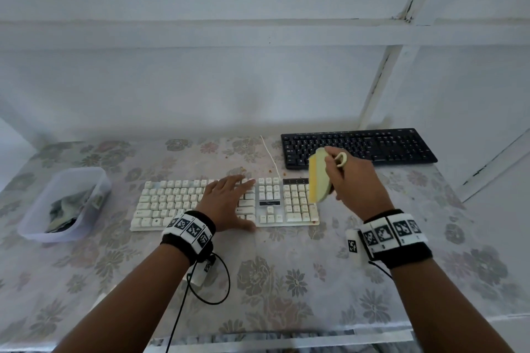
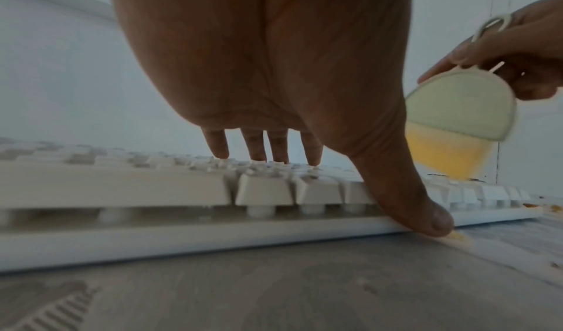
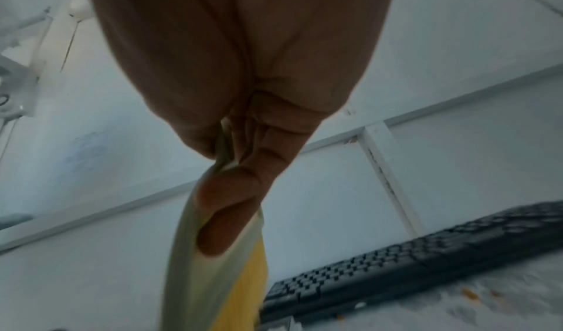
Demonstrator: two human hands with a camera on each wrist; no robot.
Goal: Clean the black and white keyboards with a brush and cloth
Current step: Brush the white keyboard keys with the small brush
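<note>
Left hand: my left hand (image 1: pixel 226 200) lies flat on the white keyboard (image 1: pixel 172 203), fingers (image 2: pixel 218 147) straight and spread over the middle keys, thumb down at the near edge of the case; it grips nothing
Right hand: my right hand (image 1: pixel 354 178) is curled round the brush (image 1: pixel 318 178), thumb and fingers pinching its pale green body, a small loop handle sticking out above my knuckles
Brush: held on edge over the right end of the white keyboard, above the number pad, yellow bristles turned toward the left; in the left wrist view the bristles hang just above the keys, and I cannot tell whether they touch
White keyboard: lies near the middle of the surface (image 1: pixel 286 281), long side left to right, its white cable (image 1: pixel 269 156) running off the far edge
Black keyboard: the black keyboard (image 1: pixel 358 147) sits further back and to the right, apart from the white one, with nothing on it
Crumbs: orange-brown crumbs (image 1: pixel 271 170) scattered on the flowered covering between the two keyboards and by the white keyboard's near right corner
Tub: a clear plastic tub (image 1: pixel 64 203) stands at the left, well apart from the keyboards, with crumpled cloth (image 1: pixel 67 210) inside
</note>
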